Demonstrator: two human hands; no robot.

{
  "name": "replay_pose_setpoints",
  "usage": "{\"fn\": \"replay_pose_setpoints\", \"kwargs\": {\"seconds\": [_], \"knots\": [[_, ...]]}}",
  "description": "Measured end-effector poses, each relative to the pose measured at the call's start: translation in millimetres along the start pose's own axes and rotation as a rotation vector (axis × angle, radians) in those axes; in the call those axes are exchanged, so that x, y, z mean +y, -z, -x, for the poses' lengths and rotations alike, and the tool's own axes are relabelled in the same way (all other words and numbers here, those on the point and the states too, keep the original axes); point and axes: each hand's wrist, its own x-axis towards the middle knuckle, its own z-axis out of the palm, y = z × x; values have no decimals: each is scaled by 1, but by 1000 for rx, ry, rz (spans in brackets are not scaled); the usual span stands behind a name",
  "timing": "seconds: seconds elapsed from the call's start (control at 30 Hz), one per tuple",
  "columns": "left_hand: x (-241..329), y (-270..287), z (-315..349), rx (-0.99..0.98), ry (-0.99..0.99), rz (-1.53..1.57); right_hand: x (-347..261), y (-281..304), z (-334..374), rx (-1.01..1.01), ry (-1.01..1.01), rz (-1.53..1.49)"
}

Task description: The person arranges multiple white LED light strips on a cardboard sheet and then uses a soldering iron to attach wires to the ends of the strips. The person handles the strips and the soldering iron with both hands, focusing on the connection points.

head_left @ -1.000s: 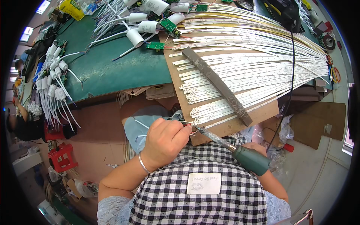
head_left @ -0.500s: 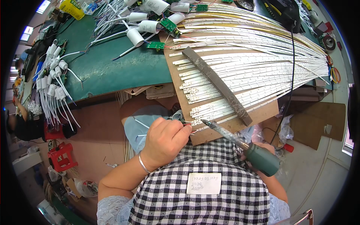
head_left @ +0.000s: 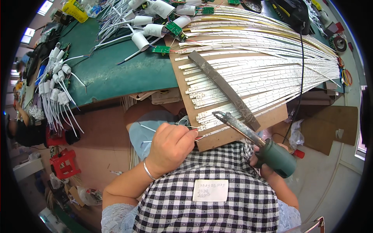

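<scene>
My right hand [head_left: 268, 169] is closed round the green handle of a soldering iron [head_left: 248, 135]. Its dark, bent tip is over the ends of the white LED strips [head_left: 208, 116], left of a dark bar. In a pinch at the board's near left corner, my left hand [head_left: 172, 144] holds thin wires [head_left: 196, 129], red and white, against the strip ends. Its fingertips partly hide the wires. Just beyond those fingers, a grey-white cylindrical part [head_left: 184, 120] shows, with white leads poking out to the left.
A dark bar [head_left: 223, 89] lies across the strips on a brown board [head_left: 184, 83]. White cylinders with green circuit boards [head_left: 161, 49] are heaped on the green table [head_left: 128, 77]. More white parts [head_left: 58, 77] hang over its left edge. A black cable [head_left: 303, 73] crosses at right.
The soldering iron has moved right and slightly away, its tip shifting off the strip ends near my left fingers. My left hand has stayed almost still, in the same pinch.
</scene>
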Motion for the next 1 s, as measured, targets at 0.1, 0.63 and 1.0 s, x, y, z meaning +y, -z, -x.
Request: {"fn": "replay_pose_setpoints", "kwargs": {"seconds": [0.1,0.63,1.0], "knots": [[-1,-2,1,27,18,42,2,1,-2,-5,51,29],[-3,2,1,-11,271,309,15,6,1,-76,60,-35],[4,-4,-11,-51,254,167,14,11,0,-128,94,83]]}}
